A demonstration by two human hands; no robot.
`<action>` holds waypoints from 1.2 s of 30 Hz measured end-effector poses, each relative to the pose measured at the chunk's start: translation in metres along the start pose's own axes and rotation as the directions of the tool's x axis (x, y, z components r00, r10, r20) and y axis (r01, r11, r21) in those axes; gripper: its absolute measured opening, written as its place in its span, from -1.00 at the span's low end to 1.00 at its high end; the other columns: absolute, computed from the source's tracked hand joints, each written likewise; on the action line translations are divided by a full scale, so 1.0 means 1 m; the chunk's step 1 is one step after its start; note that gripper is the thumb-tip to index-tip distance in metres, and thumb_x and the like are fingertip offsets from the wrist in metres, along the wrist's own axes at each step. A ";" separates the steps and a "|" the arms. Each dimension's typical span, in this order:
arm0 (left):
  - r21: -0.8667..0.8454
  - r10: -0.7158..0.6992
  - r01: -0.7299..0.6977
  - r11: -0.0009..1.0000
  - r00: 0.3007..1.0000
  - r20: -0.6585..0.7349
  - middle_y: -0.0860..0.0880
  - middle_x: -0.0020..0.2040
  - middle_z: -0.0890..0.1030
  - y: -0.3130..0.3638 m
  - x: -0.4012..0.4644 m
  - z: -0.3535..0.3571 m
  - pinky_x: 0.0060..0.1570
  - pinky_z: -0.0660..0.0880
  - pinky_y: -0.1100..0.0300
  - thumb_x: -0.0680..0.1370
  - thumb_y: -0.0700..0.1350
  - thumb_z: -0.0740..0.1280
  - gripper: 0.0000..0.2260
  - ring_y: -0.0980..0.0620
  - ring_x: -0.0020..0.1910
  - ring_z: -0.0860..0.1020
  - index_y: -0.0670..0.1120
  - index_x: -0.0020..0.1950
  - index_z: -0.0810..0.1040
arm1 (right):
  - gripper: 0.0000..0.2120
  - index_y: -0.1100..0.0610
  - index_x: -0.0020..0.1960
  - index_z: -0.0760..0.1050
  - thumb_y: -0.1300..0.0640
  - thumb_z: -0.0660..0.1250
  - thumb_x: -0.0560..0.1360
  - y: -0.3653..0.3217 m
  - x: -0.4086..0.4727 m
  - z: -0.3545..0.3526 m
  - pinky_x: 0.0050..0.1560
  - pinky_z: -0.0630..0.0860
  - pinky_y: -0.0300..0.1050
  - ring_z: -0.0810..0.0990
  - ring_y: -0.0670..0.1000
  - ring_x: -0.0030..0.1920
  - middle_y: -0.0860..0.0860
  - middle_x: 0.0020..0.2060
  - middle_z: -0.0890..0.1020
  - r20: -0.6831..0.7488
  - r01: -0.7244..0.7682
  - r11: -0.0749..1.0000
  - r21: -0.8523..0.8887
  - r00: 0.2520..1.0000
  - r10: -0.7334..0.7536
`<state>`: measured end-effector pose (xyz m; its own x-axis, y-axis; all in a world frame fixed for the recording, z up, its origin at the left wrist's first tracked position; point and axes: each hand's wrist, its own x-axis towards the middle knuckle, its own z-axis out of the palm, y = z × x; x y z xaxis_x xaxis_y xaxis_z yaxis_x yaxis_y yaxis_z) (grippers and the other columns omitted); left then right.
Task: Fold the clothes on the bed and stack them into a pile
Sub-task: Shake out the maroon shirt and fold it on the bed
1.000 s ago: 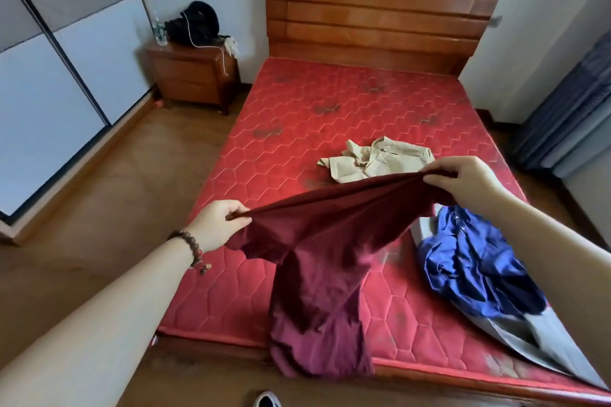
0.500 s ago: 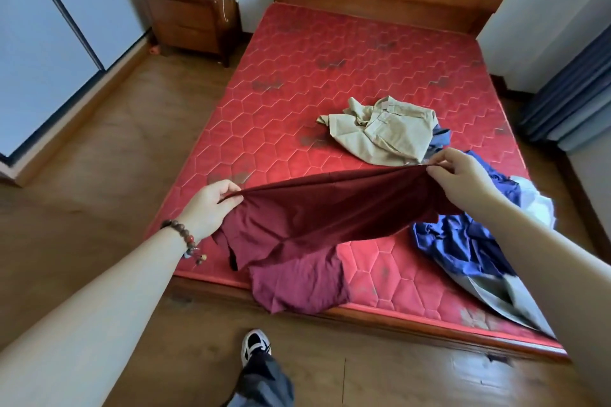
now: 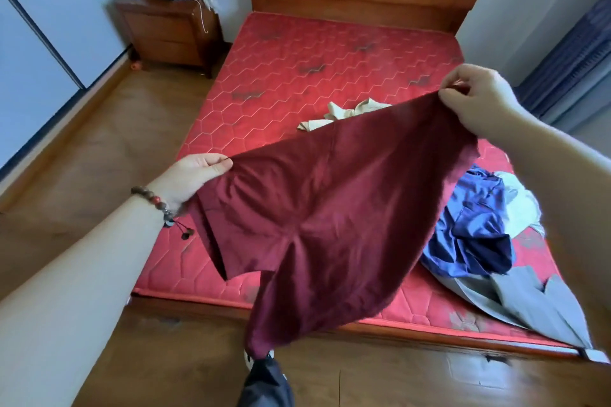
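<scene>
left hand [image 3: 195, 175] pinching one corner of maroon garment [image 3: 324, 208], right hand [image 3: 476, 99] pinching the other, cloth spread above red mattress [image 3: 297, 53]

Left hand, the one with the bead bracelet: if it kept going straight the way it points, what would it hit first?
Probably the red mattress. The left hand pinches the maroon garment and points across the bed; depth is unclear.

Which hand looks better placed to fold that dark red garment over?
Probably the right hand. It pinches the dark red garment at its raised corner over the red quilted mattress, free to swing across. The left hand holds the lower corner, a natural anchor.
</scene>
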<state>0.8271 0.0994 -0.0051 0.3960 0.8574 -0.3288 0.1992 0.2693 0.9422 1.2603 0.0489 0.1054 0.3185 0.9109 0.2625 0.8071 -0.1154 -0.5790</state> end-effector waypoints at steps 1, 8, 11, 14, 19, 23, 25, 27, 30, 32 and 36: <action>0.077 -0.012 0.016 0.997 0.999 -0.049 -0.06 -0.21 0.67 -0.004 0.020 0.002 -0.17 0.57 0.21 0.56 -0.07 0.35 -0.84 0.04 -0.26 0.60 -0.04 -0.16 0.68 | -0.92 0.02 -0.11 0.56 0.18 0.33 0.47 0.009 0.014 0.013 -0.23 0.36 -0.19 0.46 -0.03 -0.29 -0.02 -0.24 0.56 0.051 -0.004 0.999 -0.044 0.999 0.007; 0.662 -0.012 0.116 0.741 0.987 -0.159 -0.17 -0.27 0.55 -0.080 0.169 0.021 -0.19 0.33 0.11 0.59 -0.13 0.31 -0.78 -0.10 -0.23 0.48 -0.26 -0.12 0.61 | -0.89 0.20 -0.01 0.59 0.26 0.33 0.50 0.110 0.069 0.150 0.01 0.44 -0.04 0.58 0.18 0.00 0.19 -0.06 0.66 0.215 -0.095 0.959 -0.267 0.964 0.156; 0.712 -0.013 0.148 0.686 0.981 -0.192 -0.27 -0.16 0.61 -0.126 0.217 0.035 -0.12 0.38 0.05 0.59 -0.20 0.28 -0.83 -0.23 -0.10 0.54 -0.25 -0.10 0.60 | -0.91 0.16 -0.01 0.59 0.22 0.33 0.51 0.155 0.073 0.210 -0.04 0.48 0.02 0.57 0.20 -0.04 0.20 -0.11 0.65 0.207 -0.168 0.941 -0.293 0.950 0.234; 0.730 -0.003 0.193 0.655 0.967 -0.254 -0.25 -0.09 0.62 -0.170 0.253 0.044 -0.06 0.40 0.02 0.61 -0.21 0.24 -0.84 -0.25 -0.03 0.54 -0.23 -0.01 0.59 | -0.92 0.08 -0.02 0.57 0.18 0.32 0.52 0.195 0.077 0.259 -0.08 0.49 -0.01 0.56 0.20 -0.07 0.16 -0.14 0.62 0.205 -0.222 0.935 -0.276 0.937 0.283; 0.773 0.098 0.224 0.593 0.933 -0.346 -0.28 -0.12 0.61 -0.223 0.313 0.049 -0.14 0.39 0.00 0.63 -0.22 0.18 -0.85 -0.30 -0.07 0.55 -0.19 0.06 0.54 | -0.90 0.06 0.02 0.56 0.14 0.30 0.54 0.249 0.108 0.324 -0.09 0.42 -0.06 0.55 0.20 -0.04 0.14 -0.09 0.62 0.239 -0.142 0.949 -0.280 0.947 0.212; 0.788 0.104 0.454 0.417 0.837 -0.538 -0.23 0.22 0.51 -0.240 0.374 0.066 0.23 0.30 -0.16 0.59 -0.11 0.25 -0.73 -0.24 0.25 0.43 -0.14 0.27 0.47 | -0.63 0.10 0.35 0.40 0.13 0.25 0.55 0.279 0.140 0.375 0.31 0.28 0.13 0.34 0.21 0.33 0.14 0.27 0.44 0.207 -0.077 0.891 -0.448 0.960 0.187; 0.823 0.111 0.444 0.355 0.854 -0.508 -0.19 0.32 0.43 -0.249 0.398 0.083 0.33 0.22 -0.22 0.57 -0.03 0.29 -0.64 -0.20 0.35 0.34 -0.16 0.31 0.42 | -0.55 0.11 0.41 0.33 0.17 0.22 0.52 0.291 0.142 0.395 0.40 0.17 0.14 0.23 0.19 0.42 0.14 0.37 0.35 0.258 -0.038 0.866 -0.498 0.947 0.190; 0.888 0.115 0.351 0.297 0.910 -0.399 -0.15 0.41 0.36 -0.263 0.416 0.101 0.41 0.15 -0.23 0.56 0.03 0.27 -0.55 -0.15 0.43 0.26 -0.15 0.38 0.37 | -0.53 0.08 0.42 0.33 0.16 0.23 0.52 0.303 0.135 0.413 0.46 0.10 0.13 0.17 0.17 0.47 0.13 0.41 0.31 0.342 0.056 0.859 -0.509 0.929 0.143; 0.930 0.063 0.243 0.274 0.961 -0.269 -0.11 0.55 0.18 -0.285 0.443 0.124 0.49 0.04 -0.19 0.59 0.11 0.20 -0.42 -0.08 0.55 0.08 -0.12 0.53 0.18 | -0.54 0.02 0.44 0.33 0.09 0.24 0.54 0.319 0.128 0.438 0.51 -0.01 0.12 0.08 0.12 0.52 0.08 0.46 0.27 0.460 0.185 0.854 -0.486 0.885 0.070; 0.935 0.043 0.198 0.294 0.974 -0.220 -0.10 0.57 0.13 -0.296 0.464 0.133 0.50 0.03 -0.15 0.60 0.15 0.17 -0.38 -0.08 0.56 0.04 -0.13 0.55 0.12 | -0.57 0.03 0.42 0.37 0.07 0.24 0.56 0.326 0.133 0.455 0.51 0.00 0.09 0.11 0.12 0.52 0.06 0.45 0.30 0.486 0.231 0.868 -0.439 0.874 0.013; 0.956 0.122 0.095 0.277 0.984 -0.133 -0.12 0.46 0.32 -0.319 0.495 0.147 0.40 0.22 -0.05 0.58 0.19 0.18 -0.39 -0.12 0.45 0.25 -0.14 0.51 0.23 | -0.62 0.05 0.40 0.42 0.06 0.22 0.60 0.331 0.159 0.501 0.45 0.13 -0.03 0.27 0.11 0.44 0.04 0.40 0.39 0.535 0.367 0.866 -0.340 0.833 -0.143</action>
<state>1.0912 0.3731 -0.4776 0.2949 0.9344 -0.1999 0.9498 -0.2638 0.1681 1.3291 0.3536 -0.4314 -0.1157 0.9870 -0.1117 0.9848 0.0994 -0.1422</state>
